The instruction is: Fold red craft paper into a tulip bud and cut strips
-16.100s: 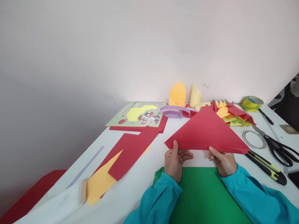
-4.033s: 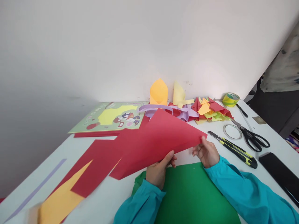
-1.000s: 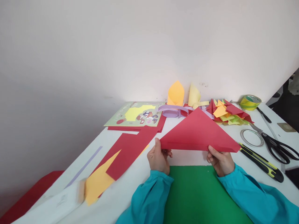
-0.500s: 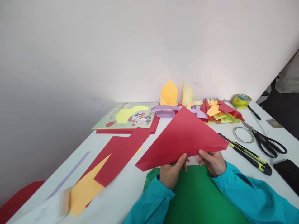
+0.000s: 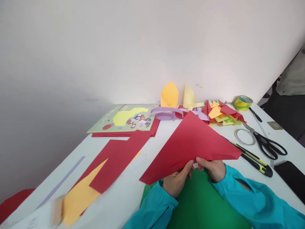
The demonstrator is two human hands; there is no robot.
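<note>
A red sheet of paper, folded into a wide triangle with its point away from me, is held up over the near side of the table. My left hand pinches its lower edge near the middle, thumb in front and fingers behind. Close beside it, my right hand grips the same edge, its thumb almost touching the left one. The fingers behind the paper are partly hidden. Below the hands shows a large green surface.
Red paper pieces and an orange piece lie left. Behind are a green pad, purple paper strips and folded paper shapes. At right lie a box cutter, scissors, tape rolls and a black phone-like object.
My right hand has slid left along the lower edge, closer to my left hand. The red paper has tilted and shifted slightly right. The view has turned a little.
</note>
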